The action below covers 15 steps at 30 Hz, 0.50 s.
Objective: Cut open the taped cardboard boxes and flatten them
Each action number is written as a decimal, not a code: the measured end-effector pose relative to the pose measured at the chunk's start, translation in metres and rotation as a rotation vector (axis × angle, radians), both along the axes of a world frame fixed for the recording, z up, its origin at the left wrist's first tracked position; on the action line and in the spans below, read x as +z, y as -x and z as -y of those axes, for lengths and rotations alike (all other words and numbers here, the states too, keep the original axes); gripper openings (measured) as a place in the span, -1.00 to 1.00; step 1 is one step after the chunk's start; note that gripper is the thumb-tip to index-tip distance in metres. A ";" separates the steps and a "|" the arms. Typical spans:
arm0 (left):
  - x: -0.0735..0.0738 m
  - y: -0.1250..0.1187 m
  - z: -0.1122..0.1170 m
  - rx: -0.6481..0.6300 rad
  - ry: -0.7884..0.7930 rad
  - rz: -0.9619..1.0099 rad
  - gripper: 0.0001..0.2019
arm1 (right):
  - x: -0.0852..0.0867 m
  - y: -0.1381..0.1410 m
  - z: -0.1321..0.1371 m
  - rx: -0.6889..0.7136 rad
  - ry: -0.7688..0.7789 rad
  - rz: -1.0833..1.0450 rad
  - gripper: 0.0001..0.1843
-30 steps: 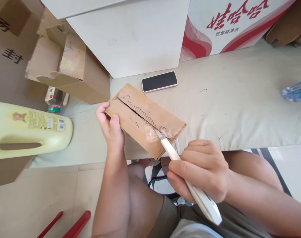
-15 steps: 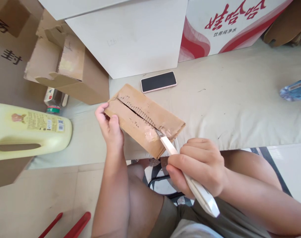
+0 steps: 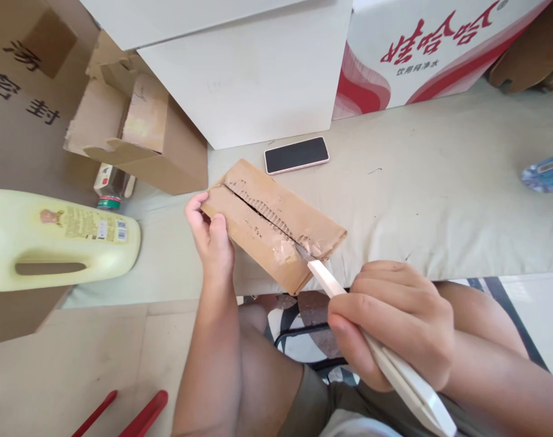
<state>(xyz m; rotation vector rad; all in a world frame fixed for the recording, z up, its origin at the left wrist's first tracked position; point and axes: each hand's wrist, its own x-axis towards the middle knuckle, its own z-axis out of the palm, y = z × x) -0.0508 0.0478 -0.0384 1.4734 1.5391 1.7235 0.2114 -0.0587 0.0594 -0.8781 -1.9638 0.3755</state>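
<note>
A small brown cardboard box (image 3: 258,243) is tilted over the front edge of the cloth-covered table, its top face towards me. A dark slit runs along that face, with torn corrugation beside it and a shiny patch of tape near its lower right end. My left hand (image 3: 215,237) grips the box's left end, thumb on top and fingers round the edge. In my right hand (image 3: 394,321) is a white-handled utility knife (image 3: 328,279), fingers wrapped round the handle. Its blade tip touches the box at the lower right end of the slit.
A phone (image 3: 297,155) lies behind the box, before a white carton (image 3: 258,91) and a red-and-white carton (image 3: 422,67). To the left are a pale yellow jug (image 3: 98,243), a small bottle (image 3: 109,188) and an opened cardboard box (image 3: 180,139). A blue package (image 3: 547,173) lies far right.
The knife and my right hand have moved right and down, the blade sliding along the slit towards the box's lower right end. My left hand keeps its hold on the box.
</note>
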 end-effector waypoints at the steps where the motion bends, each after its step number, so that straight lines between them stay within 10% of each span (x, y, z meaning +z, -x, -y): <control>1: 0.001 -0.001 0.000 -0.003 0.000 0.003 -0.59 | 0.001 0.000 0.001 -0.005 0.004 0.007 -0.82; 15: 0.001 -0.002 -0.001 -0.001 -0.018 0.002 -0.58 | -0.002 0.002 -0.008 -0.061 0.003 0.005 -0.80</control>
